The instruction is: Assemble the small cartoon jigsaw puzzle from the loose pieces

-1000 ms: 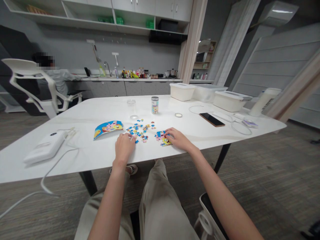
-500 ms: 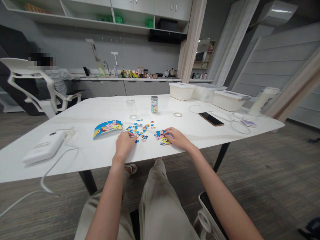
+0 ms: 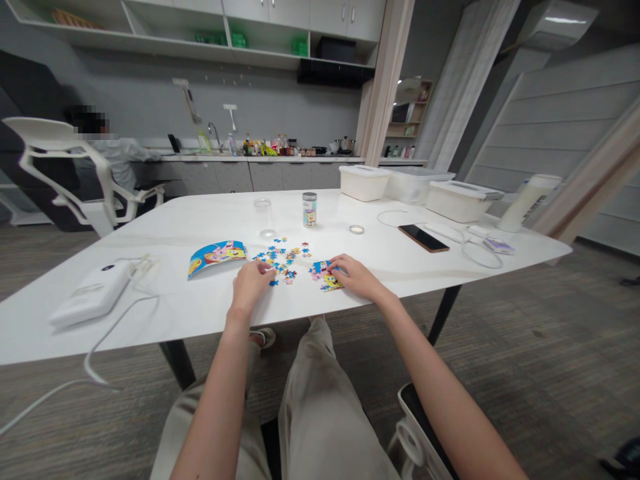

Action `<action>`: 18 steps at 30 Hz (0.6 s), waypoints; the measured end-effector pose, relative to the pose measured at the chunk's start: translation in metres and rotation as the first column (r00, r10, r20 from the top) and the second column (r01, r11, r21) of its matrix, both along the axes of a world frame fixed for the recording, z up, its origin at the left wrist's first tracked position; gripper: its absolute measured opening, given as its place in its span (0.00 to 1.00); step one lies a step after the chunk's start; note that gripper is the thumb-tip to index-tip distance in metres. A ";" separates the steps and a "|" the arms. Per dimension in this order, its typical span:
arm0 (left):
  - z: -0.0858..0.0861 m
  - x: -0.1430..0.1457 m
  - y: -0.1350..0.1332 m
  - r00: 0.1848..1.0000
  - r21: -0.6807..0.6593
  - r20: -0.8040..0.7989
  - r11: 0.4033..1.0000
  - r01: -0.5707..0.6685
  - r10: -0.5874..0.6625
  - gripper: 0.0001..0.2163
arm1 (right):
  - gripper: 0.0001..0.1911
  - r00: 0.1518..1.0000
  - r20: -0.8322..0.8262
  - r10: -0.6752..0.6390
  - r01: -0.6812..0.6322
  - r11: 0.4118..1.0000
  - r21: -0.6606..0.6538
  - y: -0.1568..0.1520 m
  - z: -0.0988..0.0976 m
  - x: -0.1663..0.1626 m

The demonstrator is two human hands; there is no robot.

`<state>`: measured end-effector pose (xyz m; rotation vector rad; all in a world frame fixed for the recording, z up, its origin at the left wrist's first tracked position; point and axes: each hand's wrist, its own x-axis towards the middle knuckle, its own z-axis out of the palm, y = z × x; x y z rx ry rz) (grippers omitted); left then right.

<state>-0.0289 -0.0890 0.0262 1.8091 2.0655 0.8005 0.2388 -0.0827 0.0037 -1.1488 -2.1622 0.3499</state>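
Observation:
My left hand rests at the near left side of a scatter of loose jigsaw pieces. Its fingers are curled together, and whatever they may hold is too small to name. Over the right part of a partly joined jigsaw puzzle lies my right hand, thumb and fingers pinched at the puzzle, covering some of it. Pink, blue and yellow cartoon figures show on the joined part. Left of the loose pieces, a curved picture sheet with a matching cartoon stands bowed up on the white table.
Behind the pieces stand a clear jar and a cartoon-labelled can, with a round lid nearby. A phone, cables and lidded boxes lie right. A white device sits left. A person sits in the background.
Both hands stay almost in place; the left fingers shift very slightly over the loose pieces. The whole view drifts a little to the right.

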 end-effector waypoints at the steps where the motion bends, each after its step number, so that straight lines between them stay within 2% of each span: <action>1: 0.000 0.000 0.000 1.000 -0.005 -0.016 1.000 0.004 -0.005 0.10 | 0.10 1.000 -0.001 -0.002 0.002 1.000 0.000 0.000 0.000 0.000; 6: -0.001 0.000 0.004 1.000 -0.009 -0.026 1.000 0.006 -0.007 0.08 | 0.10 1.000 -0.012 0.003 -0.003 1.000 0.010 0.001 -0.001 0.000; 10: -0.001 -0.002 0.005 0.993 0.057 0.093 0.996 0.067 -0.072 0.06 | 0.10 1.000 -0.011 0.006 -0.006 1.000 0.012 0.001 -0.001 0.001; 13: 0.004 0.005 -0.001 0.943 0.154 0.206 0.961 0.231 -0.260 0.05 | 0.10 1.000 -0.013 0.003 -0.003 1.000 0.013 0.000 -0.001 0.000; 16: 0.010 0.023 -0.010 0.835 0.155 0.233 0.867 0.474 -0.498 0.06 | 0.09 1.000 -0.003 0.001 -0.001 1.000 0.007 0.001 -0.001 0.000; 18: 0.011 0.039 -0.013 0.775 0.139 0.228 0.807 0.574 -0.590 0.06 | 0.09 1.000 0.008 -0.001 0.001 1.000 0.000 0.001 0.000 0.000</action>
